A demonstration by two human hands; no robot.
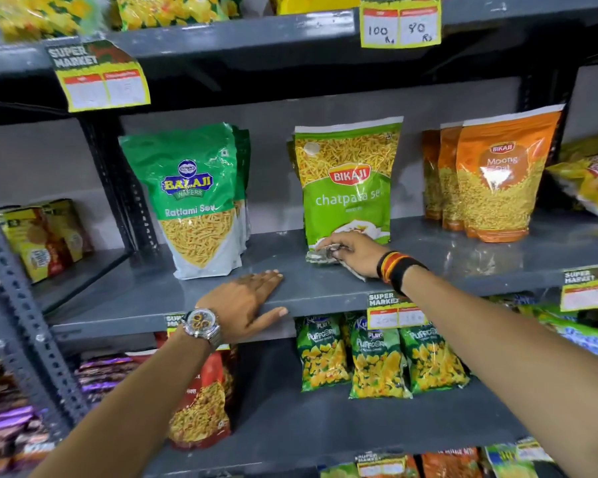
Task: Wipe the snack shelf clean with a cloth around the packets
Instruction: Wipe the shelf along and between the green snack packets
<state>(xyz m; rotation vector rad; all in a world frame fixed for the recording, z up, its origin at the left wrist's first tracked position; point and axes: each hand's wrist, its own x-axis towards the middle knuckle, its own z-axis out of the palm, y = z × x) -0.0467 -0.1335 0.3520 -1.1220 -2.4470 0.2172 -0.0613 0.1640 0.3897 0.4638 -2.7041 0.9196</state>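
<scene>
Shelving: grey metal racks with perforated uprights (32, 315) are seen against a pale grey wall, stocked on several levels with snack packets.
Snack shelf (325, 291): a grey, slightly glossy board at mid-height; faint reflections of the packets are seen on its right part.
Orange packets (497, 181): a row stood upright at the right of the shelf, well apart from the green ones.
Balaji packet (194, 201): a green and white pouch stood upright at the left, with more of the same behind it.
Bikaji packet (347, 181): a green pouch stood upright in the middle, just behind the cloth.
Price tags (399, 24): yellow-edged supermarket labels are hung from the shelf edges.
Left hand (249, 301): laid flat and open on the front edge, thumb under the lip; a metal watch (201, 324) is worn.
Right hand (353, 251): closed over the cloth, pressed down on the shelf; bands are worn at the wrist.
Cloth (320, 257): a pale crumpled rag on the shelf at the foot of the Bikaji packet.
</scene>
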